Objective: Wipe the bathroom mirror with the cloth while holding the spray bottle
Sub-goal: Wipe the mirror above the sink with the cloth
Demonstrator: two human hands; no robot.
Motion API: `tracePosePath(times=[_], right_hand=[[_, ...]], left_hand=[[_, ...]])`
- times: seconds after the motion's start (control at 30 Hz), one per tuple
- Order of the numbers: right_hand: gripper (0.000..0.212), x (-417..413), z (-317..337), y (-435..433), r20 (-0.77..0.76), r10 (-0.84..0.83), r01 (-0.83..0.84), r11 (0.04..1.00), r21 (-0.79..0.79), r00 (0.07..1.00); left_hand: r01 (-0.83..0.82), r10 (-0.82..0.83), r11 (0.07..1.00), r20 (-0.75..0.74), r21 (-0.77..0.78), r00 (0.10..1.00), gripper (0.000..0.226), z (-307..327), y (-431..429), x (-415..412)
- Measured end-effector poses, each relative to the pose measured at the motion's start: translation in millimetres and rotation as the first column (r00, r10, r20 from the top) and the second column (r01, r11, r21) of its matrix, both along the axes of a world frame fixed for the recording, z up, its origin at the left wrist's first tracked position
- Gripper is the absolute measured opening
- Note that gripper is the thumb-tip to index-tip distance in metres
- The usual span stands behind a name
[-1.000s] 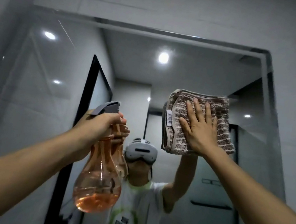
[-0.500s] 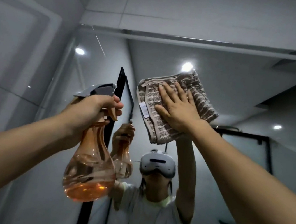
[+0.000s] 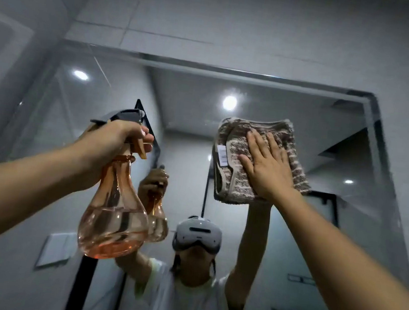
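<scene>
Right hand (image 3: pixel 265 168) flat against the cloth (image 3: pixel 239 159), palm down on it, fingers straight and slightly spread, tips pointing up and a little left. Nothing pinched; the hand only presses. The cloth is a folded brown-and-cream striped towel with a white tag showing along its left side. It lies between the palm and the mirror (image 3: pixel 308 111), pressed onto the glass in the upper middle, somewhat below the mirror's top edge and nearer the right edge than the left. Folded layers stick out left of and below the fingers; the fingertips stop short of the cloth's top edge.

Left hand (image 3: pixel 114 140) wrapped around the neck of the spray bottle (image 3: pixel 115 210), fingers curled close together just under the dark grey trigger head, thumb not clearly seen. The bottle hangs upright below the fist, held in the air in front of the mirror's left half, apart from the glass. It is clear amber plastic, bulb-shaped, with liquid filling the lower part of the bulb.

The glass reflects both raised arms, the bottle, a white headset and ceiling lights. Grey tiled wall (image 3: pixel 216 18) above the mirror.
</scene>
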State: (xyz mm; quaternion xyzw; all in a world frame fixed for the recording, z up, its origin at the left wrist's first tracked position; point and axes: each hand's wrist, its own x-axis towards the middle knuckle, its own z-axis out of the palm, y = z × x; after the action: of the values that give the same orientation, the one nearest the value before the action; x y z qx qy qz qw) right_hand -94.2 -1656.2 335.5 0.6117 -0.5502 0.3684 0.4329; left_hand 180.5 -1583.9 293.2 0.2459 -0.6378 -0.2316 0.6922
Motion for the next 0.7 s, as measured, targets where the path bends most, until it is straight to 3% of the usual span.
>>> tracePosePath(times=[0.23,0.47,0.57,0.7], right_hand=[[0.062,-25,2,0,0.154,-0.089,0.098,0.994,-0.049,0.984],[0.062,-4,45,-3,0.243,-0.052,0.071,0.995,-0.071,0.969],[0.061,39,60,-10,0.131,-0.039,0.046,0.997,-0.056,0.991],[0.057,135,53,-34,-0.145,0.012,-0.019,0.999,-0.047,0.989]], left_hand=[[-0.004,0.004,0.998,0.005,0.059,1.000,0.013,5,-16,-9],[0.215,-0.216,0.975,0.015,0.062,0.976,0.016,16,-23,-10],[0.256,-0.253,0.965,-0.061,0.054,0.966,0.015,7,-30,22],[0.318,-0.303,0.942,-0.128,0.111,0.944,0.017,-19,-35,73]])
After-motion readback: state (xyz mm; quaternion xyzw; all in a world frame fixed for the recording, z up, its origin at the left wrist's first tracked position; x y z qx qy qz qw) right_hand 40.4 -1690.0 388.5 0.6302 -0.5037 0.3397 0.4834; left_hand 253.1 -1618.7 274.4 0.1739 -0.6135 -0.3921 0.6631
